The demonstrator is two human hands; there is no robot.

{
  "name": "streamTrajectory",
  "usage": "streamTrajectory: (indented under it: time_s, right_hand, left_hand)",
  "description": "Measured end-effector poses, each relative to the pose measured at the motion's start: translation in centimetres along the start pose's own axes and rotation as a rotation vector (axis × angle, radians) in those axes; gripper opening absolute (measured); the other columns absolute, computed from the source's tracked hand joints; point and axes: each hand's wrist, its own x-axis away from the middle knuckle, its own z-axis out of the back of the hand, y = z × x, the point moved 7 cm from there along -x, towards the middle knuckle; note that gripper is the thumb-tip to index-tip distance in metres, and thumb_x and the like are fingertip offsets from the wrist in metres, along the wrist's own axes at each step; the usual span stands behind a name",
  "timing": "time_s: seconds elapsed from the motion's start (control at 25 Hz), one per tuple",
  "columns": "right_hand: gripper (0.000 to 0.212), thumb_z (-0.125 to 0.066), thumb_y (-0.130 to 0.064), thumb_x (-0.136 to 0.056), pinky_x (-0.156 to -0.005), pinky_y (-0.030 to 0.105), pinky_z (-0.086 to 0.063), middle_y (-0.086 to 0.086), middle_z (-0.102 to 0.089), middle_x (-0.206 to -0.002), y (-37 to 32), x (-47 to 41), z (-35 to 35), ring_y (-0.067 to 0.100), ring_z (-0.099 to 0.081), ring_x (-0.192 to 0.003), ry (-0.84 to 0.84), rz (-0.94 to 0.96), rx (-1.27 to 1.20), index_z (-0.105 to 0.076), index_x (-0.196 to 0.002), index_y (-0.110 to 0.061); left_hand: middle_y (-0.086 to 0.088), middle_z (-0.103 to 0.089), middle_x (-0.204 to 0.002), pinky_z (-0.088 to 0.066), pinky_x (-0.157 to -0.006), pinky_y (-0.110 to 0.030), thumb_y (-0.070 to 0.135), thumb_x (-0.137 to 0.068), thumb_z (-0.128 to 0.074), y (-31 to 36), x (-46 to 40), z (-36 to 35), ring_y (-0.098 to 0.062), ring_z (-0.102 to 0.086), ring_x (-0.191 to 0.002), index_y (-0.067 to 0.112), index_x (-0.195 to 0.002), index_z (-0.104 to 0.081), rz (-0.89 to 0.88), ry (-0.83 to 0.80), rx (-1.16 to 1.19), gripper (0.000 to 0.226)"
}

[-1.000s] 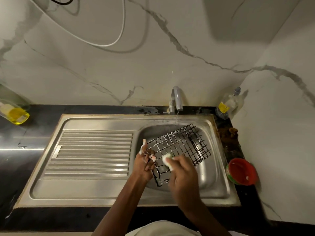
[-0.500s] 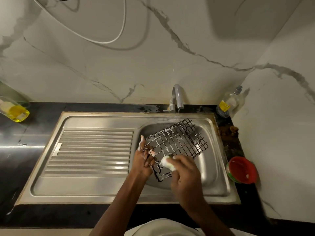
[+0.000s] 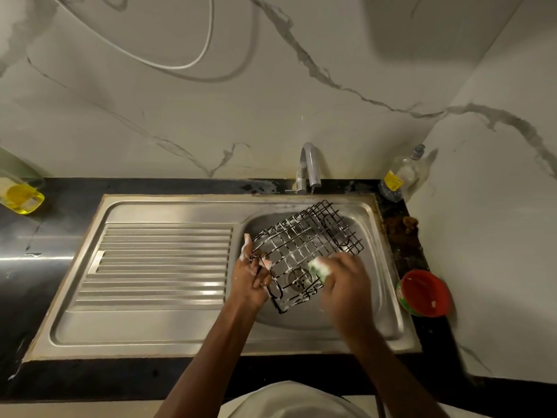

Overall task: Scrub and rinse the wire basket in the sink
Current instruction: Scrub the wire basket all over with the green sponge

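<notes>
Right hand (image 3: 346, 285) blurred, fingers curled round one sudsy sponge (image 3: 320, 268), half hidden; left hand (image 3: 251, 277) grips the one wire basket (image 3: 304, 245) between them

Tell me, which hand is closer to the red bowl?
The right hand, holding a sponge over the sink basin, is nearer the red bowl on the counter. The left hand holds the basket's far side.

A dark desk (image 3: 57, 285) carries a steel sink (image 3: 156, 330), a yellow bottle (image 3: 21, 197) at far left, a clear bottle (image 3: 402, 176) and a red bowl (image 3: 425, 292) at right.
</notes>
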Motion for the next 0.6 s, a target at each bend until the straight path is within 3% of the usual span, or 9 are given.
streamTrajectory:
  time_s: [0.12, 0.32, 0.4, 0.48, 0.6]
  right_hand:
    - [0.036, -0.062, 0.012, -0.076, -0.071, 0.044, -0.061, 0.015, -0.067, -0.099, 3.9, -2.8, 0.5, 0.03, -0.064, -0.091, 0.084, -0.244, 0.085, -0.073, -0.108, 0.0]
    - [0.042, -0.054, 0.011, -0.072, -0.078, 0.024, -0.047, 0.009, -0.063, -0.097, -3.3, 3.0, -0.5, 0.021, -0.056, -0.092, -0.007, 0.093, -0.039, -0.073, -0.106, -0.004]
    - [0.039, -0.053, 0.011, -0.073, -0.079, 0.028, -0.051, 0.011, -0.063, -0.096, -1.1, 1.2, -0.3, 0.025, -0.058, -0.091, 0.007, 0.083, 0.004, -0.074, -0.104, -0.002]
    - [0.035, -0.059, 0.01, -0.073, -0.072, 0.041, -0.058, 0.014, -0.064, -0.096, 3.0, -1.8, -0.2, 0.029, -0.06, -0.089, 0.034, -0.085, 0.106, -0.073, -0.104, 0.001]
    - [0.036, -0.064, 0.009, -0.071, -0.069, 0.043, -0.06, 0.015, -0.064, -0.1, 3.4, -2.3, -0.3, 0.03, -0.061, -0.091, 0.061, -0.147, 0.139, -0.072, -0.105, 0.001]
  left_hand:
    - [0.006, -0.033, -0.037, -0.015, -0.026, -0.019, 0.051, -0.104, -0.054, -0.4, 0.0, -0.2, -0.005, -0.022, -0.023, 0.018, -0.055, -0.048, 0.008, -0.021, 0.018, 0.059]
    - [0.004, -0.039, -0.042, -0.024, -0.024, -0.017, 0.055, -0.103, -0.053, -0.5, -1.0, 0.9, -0.005, -0.025, -0.022, 0.018, -0.049, -0.044, 0.013, -0.056, 0.129, 0.066]
    - [0.004, -0.04, -0.04, -0.023, -0.024, -0.016, 0.054, -0.104, -0.051, -0.5, -0.9, 0.9, -0.005, -0.025, -0.021, 0.018, -0.048, -0.042, 0.024, -0.061, 0.134, 0.067]
    - [0.005, -0.038, -0.038, -0.024, -0.023, -0.017, 0.054, -0.104, -0.052, -0.7, -0.8, 0.4, -0.005, -0.025, -0.022, 0.019, -0.051, -0.042, 0.03, -0.097, 0.108, 0.064]
    - [0.005, -0.039, -0.041, -0.026, -0.023, -0.017, 0.052, -0.105, -0.052, -0.9, -0.6, 0.1, -0.005, -0.027, -0.022, 0.019, -0.058, -0.041, 0.054, -0.138, 0.152, 0.059]
